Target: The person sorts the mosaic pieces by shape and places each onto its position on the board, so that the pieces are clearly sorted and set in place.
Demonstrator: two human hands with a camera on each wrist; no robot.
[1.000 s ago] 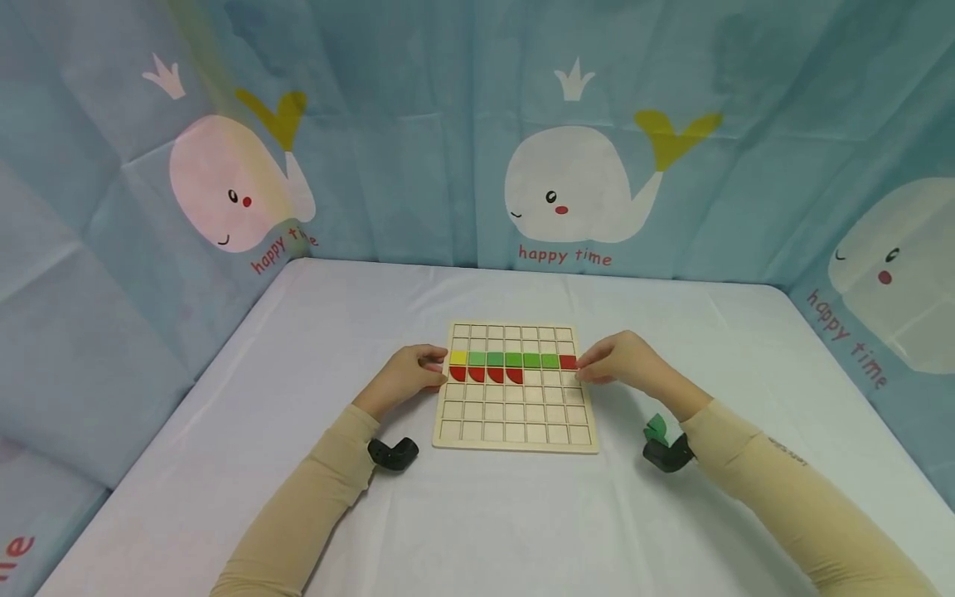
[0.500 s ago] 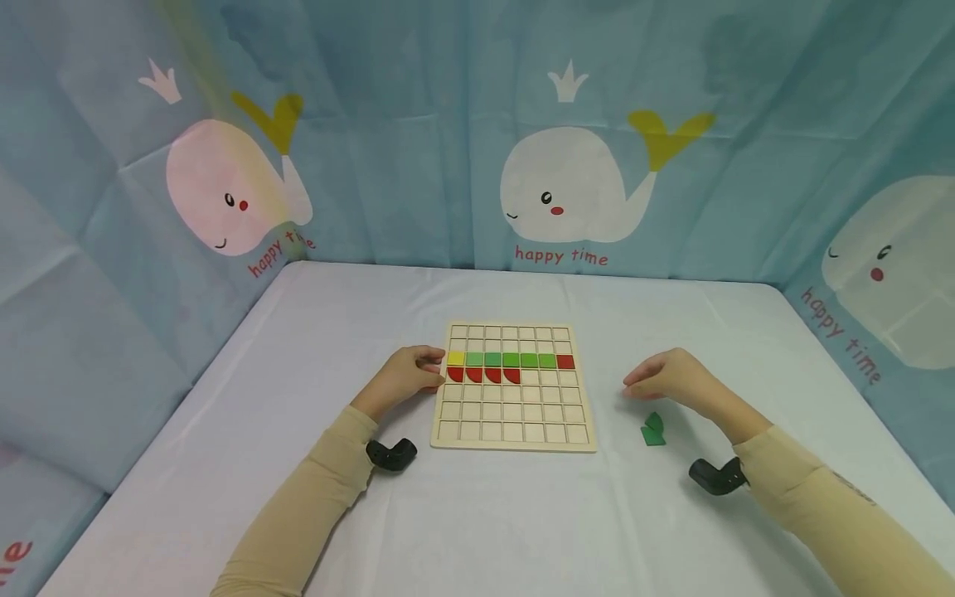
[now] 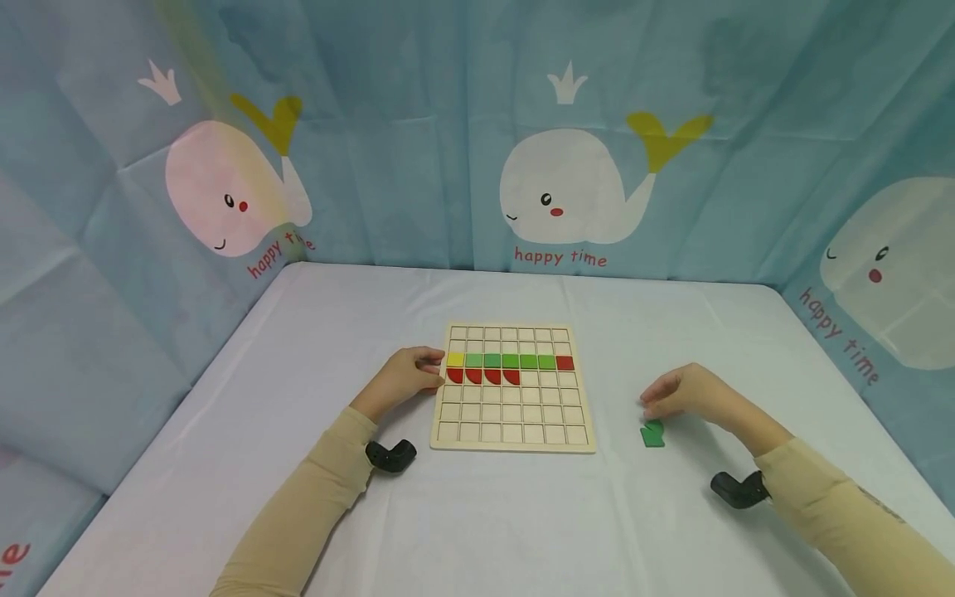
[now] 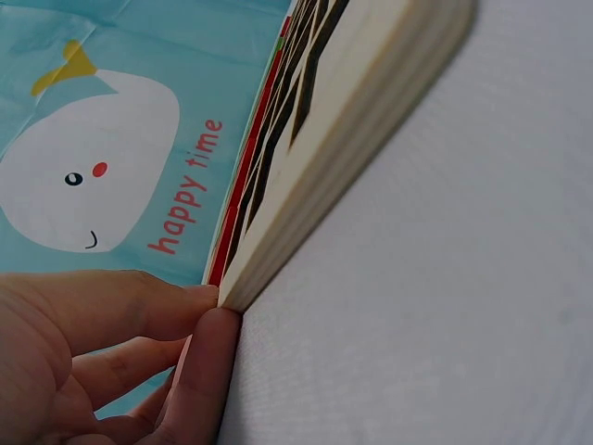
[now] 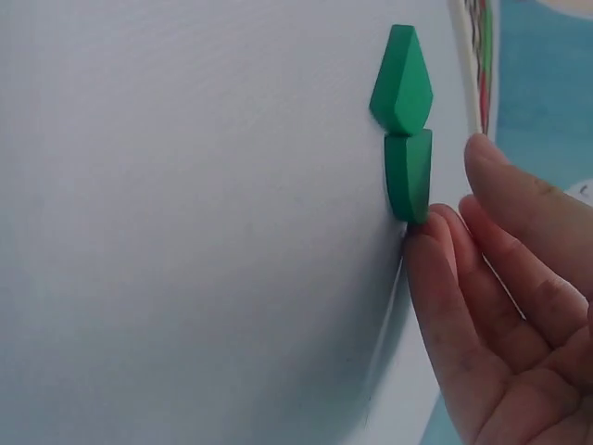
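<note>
A square wooden grid board (image 3: 511,411) lies on the table. One row bears a yellow tile (image 3: 456,360), several green tiles (image 3: 511,361) and a red tile (image 3: 565,363) at its right end. Below that row sit several red quarter-circle pieces (image 3: 492,376). My left hand (image 3: 405,372) pinches the board's left edge between thumb and finger, as the left wrist view shows. Right of the board, two green pieces (image 5: 401,79) lie end to end. My right hand (image 3: 690,391) is over them, a fingertip right at the end of the nearer piece, its fingers spread apart.
White cloth (image 3: 522,522) covers the table. Blue fabric walls printed with whales (image 3: 567,186) rise behind and at both sides. A black wrist device (image 3: 391,456) sits at the left cuff, and another black device (image 3: 739,490) at the right cuff.
My right hand has moved from the board's right edge, by the red tile, rightward and then down to the green pieces. My left hand has stayed at the board's edge.
</note>
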